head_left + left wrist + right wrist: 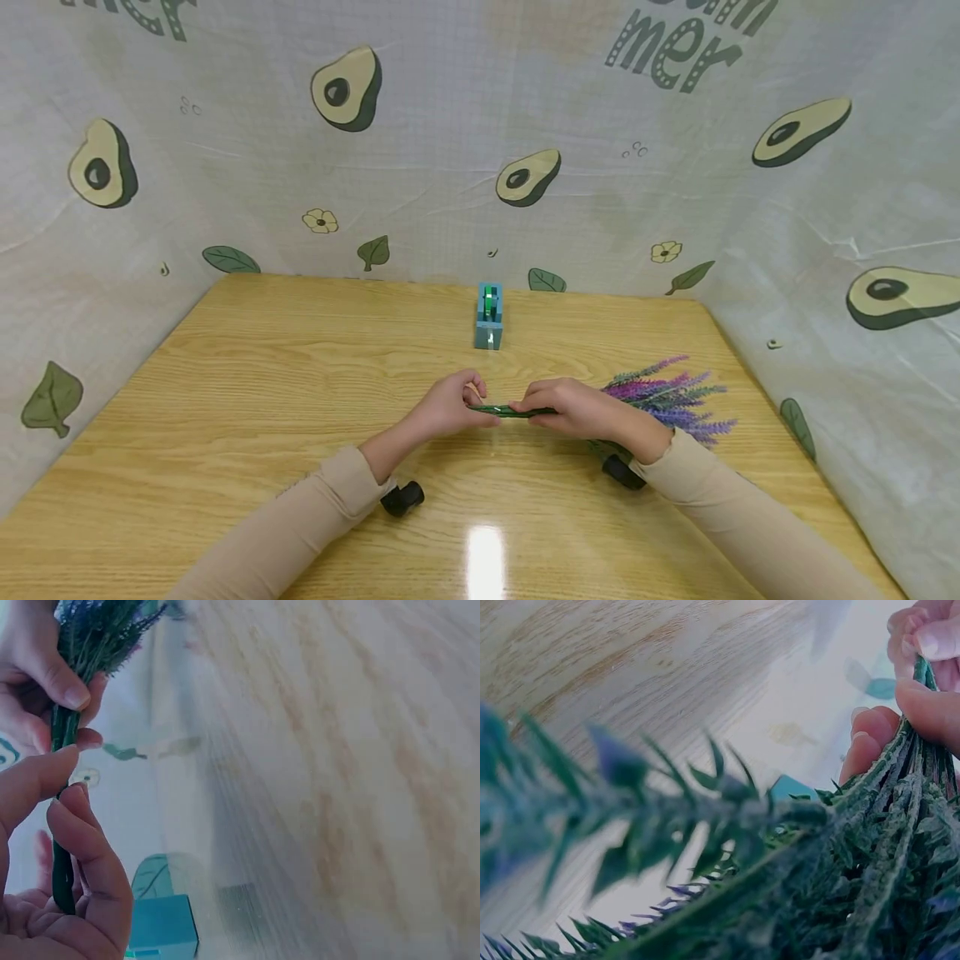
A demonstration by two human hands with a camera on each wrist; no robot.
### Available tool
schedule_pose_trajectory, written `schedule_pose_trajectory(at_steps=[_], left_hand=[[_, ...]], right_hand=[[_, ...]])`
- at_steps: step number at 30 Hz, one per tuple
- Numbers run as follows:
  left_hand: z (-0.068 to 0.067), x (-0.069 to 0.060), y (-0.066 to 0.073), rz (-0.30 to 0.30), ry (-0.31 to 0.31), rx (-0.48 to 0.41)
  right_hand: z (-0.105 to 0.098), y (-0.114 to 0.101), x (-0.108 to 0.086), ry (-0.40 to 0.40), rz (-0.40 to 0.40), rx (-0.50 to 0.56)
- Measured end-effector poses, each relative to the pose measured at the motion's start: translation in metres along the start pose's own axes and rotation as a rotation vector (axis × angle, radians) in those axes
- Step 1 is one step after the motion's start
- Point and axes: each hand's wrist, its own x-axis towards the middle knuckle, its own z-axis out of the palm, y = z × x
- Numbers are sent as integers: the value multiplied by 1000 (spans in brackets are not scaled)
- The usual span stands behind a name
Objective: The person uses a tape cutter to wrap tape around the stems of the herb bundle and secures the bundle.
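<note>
A bunch of artificial lavender (678, 402) lies out to the right, its purple and violet heads spread past my right forearm. My right hand (572, 407) grips the green stems (64, 727) just below the leaves, thumb on one side and fingers on the other. At the lower stem end, my left hand (447, 406) pinches the stems between thumb and curled fingers, as the left wrist view shows. In the right wrist view, leafy sprigs (885, 862) fill the foreground and hide part of the right hand.
A blue tape dispenser (489, 335) with a green roll stands on the wooden table (315, 350) beyond both hands. A cloth printed with avocados (347, 89) hangs behind the table and along both sides. Black wrist cameras (402, 498) sit under the sleeves.
</note>
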Motion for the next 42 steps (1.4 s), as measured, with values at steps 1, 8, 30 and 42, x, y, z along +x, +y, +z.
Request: schedule_pose_trajectory(at_steps=[1,8,30,42], left_hand=[[1,-1,0,14,1,-1],[2,-7,-1,-31,-23,-47],[-10,-10,-5,-278,-273,-621],[-13,-12,-8,-225,-404,-564]], right_hand=[[0,0,0,-1,3,4],[-2,-2,0,8,-12,13],[0,0,-2,16,-17,22],[0,-1,-3,12,-2,23]])
